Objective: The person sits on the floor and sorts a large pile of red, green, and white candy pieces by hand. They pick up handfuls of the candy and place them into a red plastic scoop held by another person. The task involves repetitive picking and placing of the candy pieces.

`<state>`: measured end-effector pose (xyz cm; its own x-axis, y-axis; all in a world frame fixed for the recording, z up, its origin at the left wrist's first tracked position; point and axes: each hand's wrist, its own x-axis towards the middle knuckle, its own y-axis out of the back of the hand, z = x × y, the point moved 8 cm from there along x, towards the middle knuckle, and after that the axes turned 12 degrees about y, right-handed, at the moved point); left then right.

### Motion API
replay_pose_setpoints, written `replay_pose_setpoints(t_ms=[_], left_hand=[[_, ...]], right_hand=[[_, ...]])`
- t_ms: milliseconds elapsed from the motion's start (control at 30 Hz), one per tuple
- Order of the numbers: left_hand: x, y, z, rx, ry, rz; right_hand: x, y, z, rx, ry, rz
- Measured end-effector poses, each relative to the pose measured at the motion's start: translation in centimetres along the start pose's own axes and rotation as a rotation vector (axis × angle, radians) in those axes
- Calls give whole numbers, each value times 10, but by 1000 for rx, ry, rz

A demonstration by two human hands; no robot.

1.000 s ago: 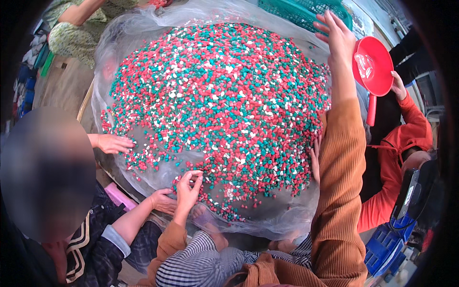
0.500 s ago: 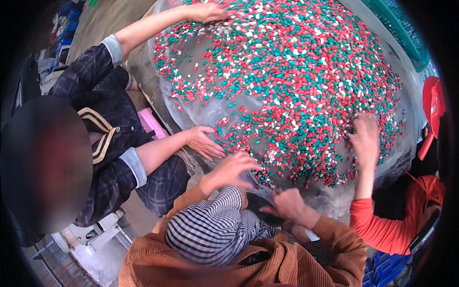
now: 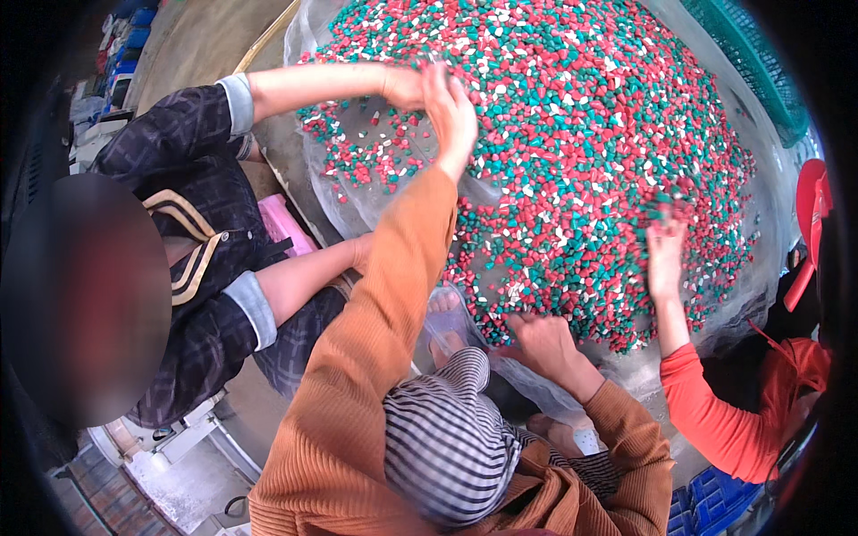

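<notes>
Reaching far forward with the left hand point(image 3: 450, 112), fingers spread flat and released, hovering over the near-left part of the heap of red, green and white pellets point(image 3: 572, 152); whether touching the pellets, cannot tell. Resting the right hand point(image 3: 543, 344) at the heap's nearest edge, fingers curled loosely down among the pellets there; gripping any or not, cannot tell. Lying spread across a clear plastic sheet point(image 3: 357, 201), the heap filling most of the view ahead of both hands. Wearing orange ribbed sleeves point(image 3: 375, 357) on both arms. Working on the left, a person in a dark patterned jacket point(image 3: 192, 223), one hand just beside the outstretched left hand. Reaching in on the right, a hand from a red sleeve point(image 3: 715, 420), raised over the heap's right side.
</notes>
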<state>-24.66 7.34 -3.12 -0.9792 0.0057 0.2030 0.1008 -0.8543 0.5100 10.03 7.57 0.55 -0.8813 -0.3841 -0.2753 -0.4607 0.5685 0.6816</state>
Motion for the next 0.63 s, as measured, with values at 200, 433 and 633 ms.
replay_pose_setpoints(t_ms=[200,433,633], left_hand=[[48,-82,40,220,23,-26],[-26,-55,6,136,-67,-41],[-75,-65,-8,-458,476,-369]], right_hand=[[24,86,11,134,-80,335],[21,89,16,220,-143,389],[23,60,25,368,-129,345]])
